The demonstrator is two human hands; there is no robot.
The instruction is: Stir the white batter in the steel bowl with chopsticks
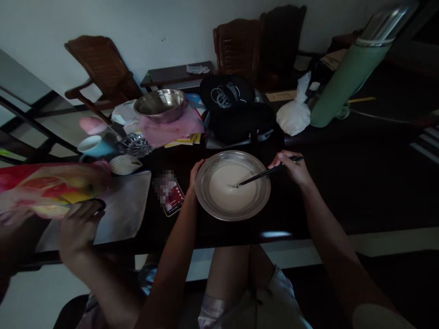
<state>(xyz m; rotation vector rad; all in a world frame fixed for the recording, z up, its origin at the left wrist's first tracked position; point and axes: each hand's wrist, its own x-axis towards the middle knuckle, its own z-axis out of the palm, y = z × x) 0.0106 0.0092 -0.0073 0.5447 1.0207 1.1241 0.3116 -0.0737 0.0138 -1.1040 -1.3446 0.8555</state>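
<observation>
A wide metal bowl holding a pale, creamy liquid stands on the dark table in front of me. Its left side is gripped by my left hand, whose fingers are partly hidden behind the rim. My right hand is closed around a pair of black chopsticks. Their tips dip into the liquid near the bowl's middle. Left of the bowl lies a phone with its screen lit.
At the left, a co-worker's hand holds scissors at a red plastic bag. Behind the bowl are a second metal bowl, a black bag, a knotted bag of white powder and a tall green thermos.
</observation>
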